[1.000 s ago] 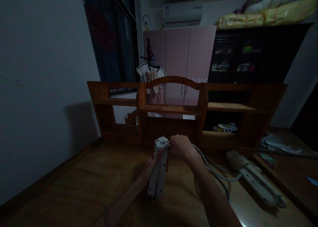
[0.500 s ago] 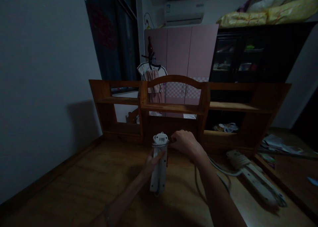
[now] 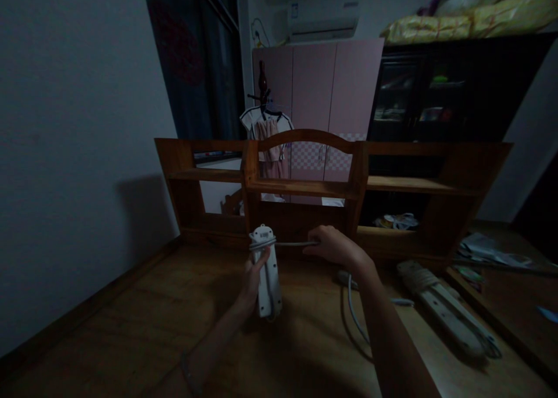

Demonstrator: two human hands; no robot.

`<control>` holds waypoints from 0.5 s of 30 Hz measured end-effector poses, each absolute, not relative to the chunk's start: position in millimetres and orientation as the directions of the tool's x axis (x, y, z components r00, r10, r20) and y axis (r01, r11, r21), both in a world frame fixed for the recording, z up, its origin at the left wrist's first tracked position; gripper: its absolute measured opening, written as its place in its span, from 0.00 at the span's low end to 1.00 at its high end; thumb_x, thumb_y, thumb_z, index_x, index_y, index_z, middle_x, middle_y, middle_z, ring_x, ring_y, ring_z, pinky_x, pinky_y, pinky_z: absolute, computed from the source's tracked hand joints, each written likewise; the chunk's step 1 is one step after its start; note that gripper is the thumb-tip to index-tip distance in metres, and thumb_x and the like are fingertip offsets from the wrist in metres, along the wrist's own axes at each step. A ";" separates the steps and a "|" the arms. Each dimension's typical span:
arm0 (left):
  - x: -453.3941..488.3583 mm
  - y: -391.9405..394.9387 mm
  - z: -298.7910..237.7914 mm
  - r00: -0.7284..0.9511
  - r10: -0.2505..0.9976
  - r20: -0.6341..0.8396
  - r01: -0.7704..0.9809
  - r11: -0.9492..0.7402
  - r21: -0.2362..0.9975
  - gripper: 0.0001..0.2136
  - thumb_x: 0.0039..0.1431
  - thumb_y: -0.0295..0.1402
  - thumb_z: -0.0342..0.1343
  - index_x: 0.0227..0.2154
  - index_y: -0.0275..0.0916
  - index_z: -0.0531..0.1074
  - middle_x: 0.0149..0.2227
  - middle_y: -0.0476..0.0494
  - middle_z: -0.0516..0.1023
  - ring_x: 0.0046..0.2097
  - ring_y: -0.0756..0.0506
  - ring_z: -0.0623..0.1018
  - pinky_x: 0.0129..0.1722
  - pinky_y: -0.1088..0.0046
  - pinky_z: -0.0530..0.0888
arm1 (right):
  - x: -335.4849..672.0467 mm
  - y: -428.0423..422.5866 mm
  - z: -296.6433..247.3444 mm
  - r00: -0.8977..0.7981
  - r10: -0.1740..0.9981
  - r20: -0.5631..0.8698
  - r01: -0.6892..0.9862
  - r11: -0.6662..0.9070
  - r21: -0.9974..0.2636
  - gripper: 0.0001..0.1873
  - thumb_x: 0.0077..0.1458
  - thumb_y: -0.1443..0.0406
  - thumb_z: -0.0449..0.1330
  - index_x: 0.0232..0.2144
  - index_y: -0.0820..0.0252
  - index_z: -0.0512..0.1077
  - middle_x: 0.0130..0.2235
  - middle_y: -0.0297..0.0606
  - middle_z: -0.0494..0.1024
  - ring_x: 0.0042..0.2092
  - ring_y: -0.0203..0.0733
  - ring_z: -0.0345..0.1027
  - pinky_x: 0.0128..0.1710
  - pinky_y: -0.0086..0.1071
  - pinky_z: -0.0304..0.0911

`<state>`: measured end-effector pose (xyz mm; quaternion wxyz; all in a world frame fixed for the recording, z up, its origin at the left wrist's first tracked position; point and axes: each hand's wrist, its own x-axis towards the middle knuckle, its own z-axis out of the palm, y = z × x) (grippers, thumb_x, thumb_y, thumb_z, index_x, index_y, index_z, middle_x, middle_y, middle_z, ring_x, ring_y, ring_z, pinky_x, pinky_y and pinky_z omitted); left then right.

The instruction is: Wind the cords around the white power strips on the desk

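A white power strip (image 3: 269, 282) is held up above the wooden surface, its screw-dotted back towards me. My left hand (image 3: 251, 279) is closed round its side, thumb across the back. Grey cord (image 3: 292, 244) wraps a few turns round the strip's upper end and runs taut to the right. My right hand (image 3: 333, 247) pinches this cord, a short way from the strip. More cord (image 3: 355, 314) hangs below my right forearm, near a dark plug-like piece (image 3: 346, 279) partly hidden by the arm.
A second power strip (image 3: 449, 314) with cord wound round one end lies to the right. Behind my hands stands a wooden shelf unit (image 3: 305, 189). A wall (image 3: 78, 171) bounds the left side. Papers (image 3: 492, 251) lie beyond the surface's right edge.
The power strip has moved left and tilted in my left hand. My right hand has drawn away to the right, stretching the cord into a straight line between the hands.
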<state>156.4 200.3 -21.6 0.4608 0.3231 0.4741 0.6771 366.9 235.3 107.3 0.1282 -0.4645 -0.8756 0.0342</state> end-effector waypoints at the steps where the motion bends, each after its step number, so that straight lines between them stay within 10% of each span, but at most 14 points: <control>1: 153.0 202.5 -21.6 -0.384 0.923 0.007 -0.302 -0.133 0.944 0.28 0.41 0.51 0.63 0.41 0.35 0.71 0.27 0.46 0.76 0.24 0.48 0.75 0.24 0.73 0.70 | 371.0 235.9 109.2 -0.528 0.823 0.209 0.799 0.565 -0.208 0.13 0.51 0.54 0.60 0.30 0.57 0.75 0.31 0.35 0.77 0.32 0.36 0.68 0.27 0.25 0.52; 15: 179.7 188.2 -14.5 -0.166 0.979 0.115 0.026 -0.112 0.993 0.22 0.47 0.46 0.62 0.42 0.39 0.71 0.41 0.43 0.77 0.41 0.44 0.76 0.39 0.74 0.70 | 328.9 173.5 137.7 -0.655 0.656 0.374 0.693 0.719 -0.049 0.09 0.54 0.61 0.58 0.27 0.58 0.76 0.28 0.37 0.78 0.33 0.39 0.71 0.27 0.29 0.47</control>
